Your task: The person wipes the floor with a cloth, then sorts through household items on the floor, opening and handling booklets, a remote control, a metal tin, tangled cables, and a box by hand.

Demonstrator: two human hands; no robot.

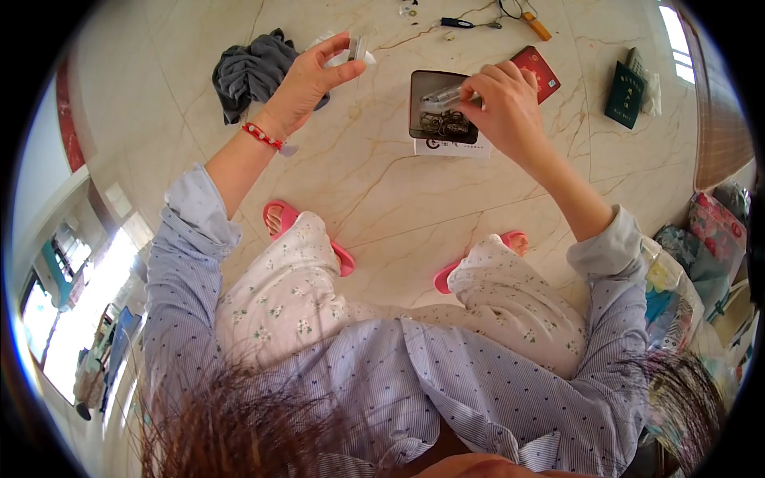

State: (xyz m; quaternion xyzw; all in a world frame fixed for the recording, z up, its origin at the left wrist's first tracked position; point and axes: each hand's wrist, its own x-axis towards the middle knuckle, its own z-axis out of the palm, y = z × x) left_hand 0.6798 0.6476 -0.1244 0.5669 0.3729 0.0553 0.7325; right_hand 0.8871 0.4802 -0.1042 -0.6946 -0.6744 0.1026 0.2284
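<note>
Between the thumb and fingers of my left hand [312, 84] is a small clear case [357, 49], held up above the floor. My right hand [504, 103] is over the right side of a dark open box [416, 119], its fingers closed on a clear plastic item [441, 99]. Coiled dark cords [445, 123] lie inside the box. Under the box's near edge a white printed card or box [470, 150] shows. A red booklet [538, 73] lies just beyond my right hand, partly hidden by it.
A crumpled grey cloth [253, 72] lies at the left. Beyond the box are a black device [457, 23] with a cord and an orange item [536, 26]. At the right lie a dark green booklet [625, 95] and a grey remote-like object [634, 60]. Bags [717, 231] stand far right.
</note>
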